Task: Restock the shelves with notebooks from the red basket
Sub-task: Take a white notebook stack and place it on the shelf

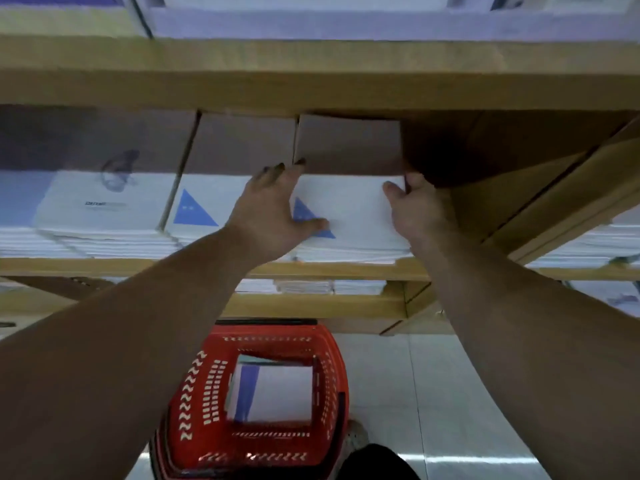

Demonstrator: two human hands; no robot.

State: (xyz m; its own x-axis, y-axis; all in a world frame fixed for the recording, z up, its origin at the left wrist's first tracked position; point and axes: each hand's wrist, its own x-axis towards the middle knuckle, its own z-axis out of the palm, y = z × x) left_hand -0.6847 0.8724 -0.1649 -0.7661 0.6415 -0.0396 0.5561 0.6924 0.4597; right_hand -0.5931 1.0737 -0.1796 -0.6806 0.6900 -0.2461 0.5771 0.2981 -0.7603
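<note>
A stack of white notebooks (349, 206) with a blue triangle on the cover lies on the wooden shelf (346, 270) in front of me. My left hand (273, 209) holds the stack's left side, thumb across the cover and fingers down the gap beside it. On the stack's right edge my right hand (415, 209) grips with thumb on top and fingers curled round the side. Below, on the floor, the red basket (194, 393) holds more white notebooks (277, 393) with a blue stripe.
Two further stacks of white notebooks (197, 209) (104, 202) sit to the left on the same shelf. Another shelf board (311, 74) runs close overhead. A wooden upright (554, 202) closes the bay on the right. Lower shelves carry more stacks. My shoe (356, 434) stands by the basket.
</note>
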